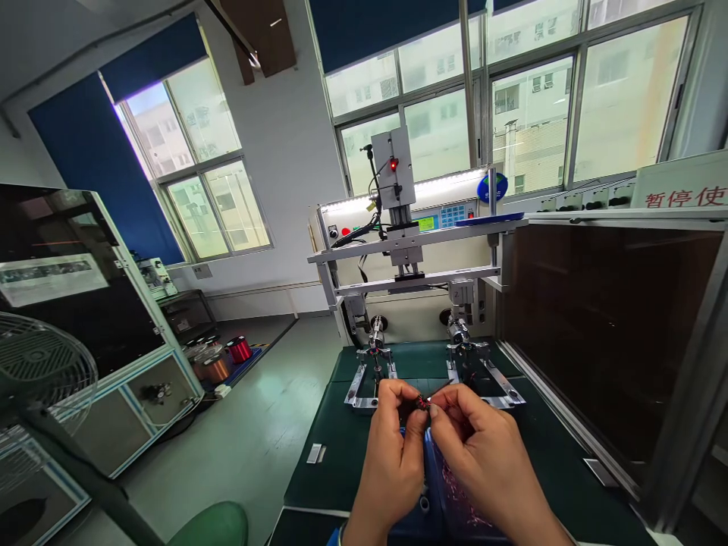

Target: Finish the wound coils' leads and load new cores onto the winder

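My left hand (393,459) pinches a small dark part with red bits (422,403) between thumb and fingertips. From the other side, the thumb and fingertips of my right hand (483,447) close on the same small part. Its exact kind is too small to make out. A thin dark sliver (444,387) shows just above the right fingertips; I cannot tell whether it is held. Below both hands stands a blue bin (433,485), partly hidden by them, with a tangle of fine reddish wire (459,497) in its right side.
Behind the hands, a two-station machine (406,243) carries metal spindle heads (377,334) and angled brackets (356,385) over the green worktop (335,440). A dark panel (603,334) walls the right side. To the left are a fan (42,371), a green stool (213,525) and wire spools (239,349).
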Demonstrator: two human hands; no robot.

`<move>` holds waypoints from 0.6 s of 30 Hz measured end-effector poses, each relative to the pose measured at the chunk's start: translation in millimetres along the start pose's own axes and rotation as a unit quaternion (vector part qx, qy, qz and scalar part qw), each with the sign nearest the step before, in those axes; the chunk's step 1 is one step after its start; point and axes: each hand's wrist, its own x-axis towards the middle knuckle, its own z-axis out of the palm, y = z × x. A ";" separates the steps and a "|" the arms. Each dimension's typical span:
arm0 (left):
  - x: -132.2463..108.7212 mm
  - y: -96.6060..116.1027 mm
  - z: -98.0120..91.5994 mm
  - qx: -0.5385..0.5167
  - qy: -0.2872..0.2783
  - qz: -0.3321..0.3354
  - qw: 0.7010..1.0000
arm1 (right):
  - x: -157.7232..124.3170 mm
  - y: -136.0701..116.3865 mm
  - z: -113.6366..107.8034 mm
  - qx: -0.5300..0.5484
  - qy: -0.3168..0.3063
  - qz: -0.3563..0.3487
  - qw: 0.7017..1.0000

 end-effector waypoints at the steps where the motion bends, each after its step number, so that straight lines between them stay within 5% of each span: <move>1: 0.0 -0.2 0.4 -0.014 -0.002 -0.003 1.000 | 0.6 -0.9 -0.7 0.004 -0.007 0.001 1.000; 8: 1.2 -0.7 6.4 -0.255 -0.051 -0.067 0.963 | 4.8 -8.8 -10.0 0.086 -0.065 0.050 0.993; 18: 2.5 9.3 12.5 -0.379 0.029 -0.163 0.910 | 9.8 -7.5 -17.0 0.298 -0.199 0.096 0.929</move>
